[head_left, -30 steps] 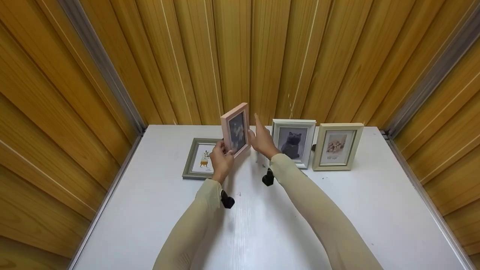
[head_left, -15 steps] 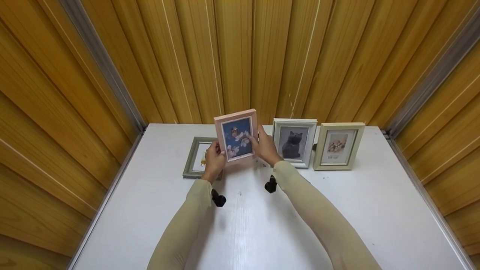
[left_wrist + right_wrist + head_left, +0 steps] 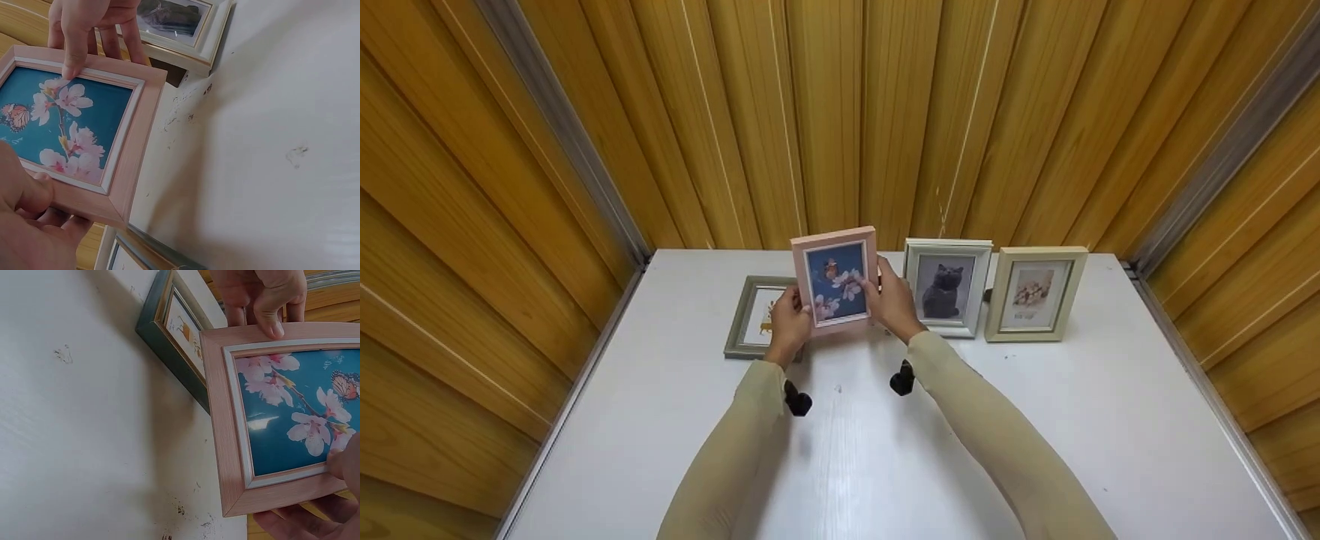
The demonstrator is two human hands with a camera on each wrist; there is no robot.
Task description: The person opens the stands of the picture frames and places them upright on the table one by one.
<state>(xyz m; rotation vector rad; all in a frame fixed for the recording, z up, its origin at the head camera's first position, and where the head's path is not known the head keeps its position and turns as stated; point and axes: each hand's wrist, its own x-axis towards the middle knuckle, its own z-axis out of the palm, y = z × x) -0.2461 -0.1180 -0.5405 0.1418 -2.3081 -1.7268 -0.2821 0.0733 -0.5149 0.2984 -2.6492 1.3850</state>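
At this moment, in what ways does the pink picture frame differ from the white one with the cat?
The pink frame is held off the table by the left hand and the right hand; the white frame stands on the table. The pink frame shows blossoms and a butterfly on blue, the white frame a dark cat. Both are rectangular, with the picture side visible.

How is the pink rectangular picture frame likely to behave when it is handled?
The pink, wood-grained rectangular picture frame is probably stiff: its edges look straight between left hand and right hand. Glare on its front cover suggests it may be slippery, perhaps breakable.
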